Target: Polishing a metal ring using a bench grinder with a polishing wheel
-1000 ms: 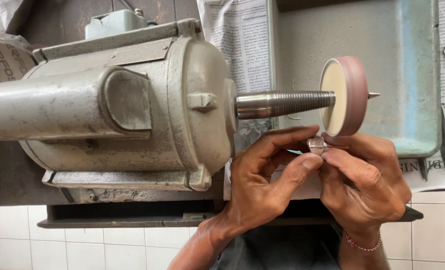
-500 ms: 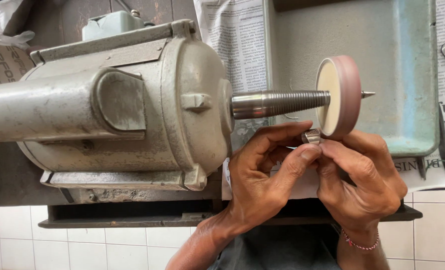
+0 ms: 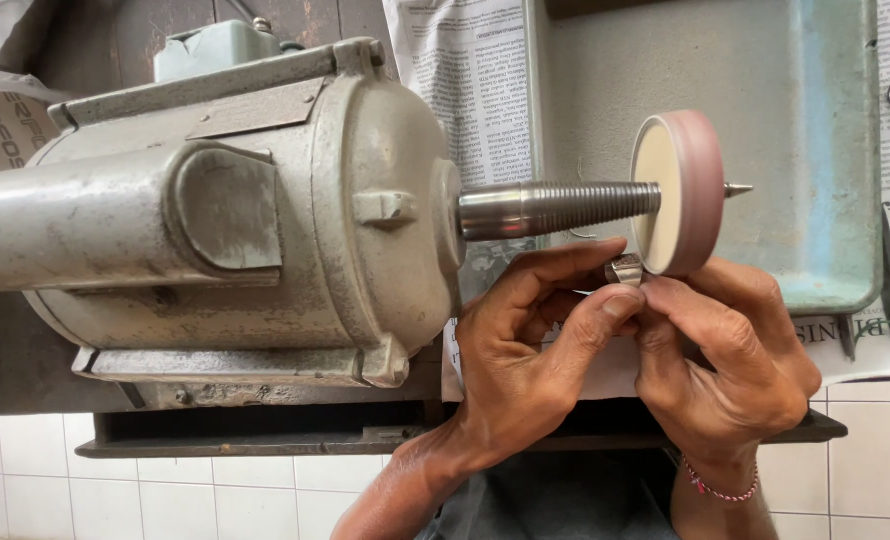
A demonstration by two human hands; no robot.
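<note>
Both hands pinch one small metal ring [image 3: 624, 268] just right of the centre of the frame; the left hand [image 3: 525, 350] grips it with thumb and forefinger, the right hand [image 3: 725, 355] closes on it from the other side; the ring touches the lower edge of the single pink wheel [image 3: 690, 190]. I judge the polishing is in progress, not finished. One threaded spindle [image 3: 560, 208] comes from one grey motor [image 3: 225, 215] at the left; one blue tray [image 3: 835, 150] stands in the upper right.

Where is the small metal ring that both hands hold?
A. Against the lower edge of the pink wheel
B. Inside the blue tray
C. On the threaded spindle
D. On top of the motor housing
A: the small metal ring, pinched between the left hand and right hand, meets the pink wheel at its lower edge.
</note>
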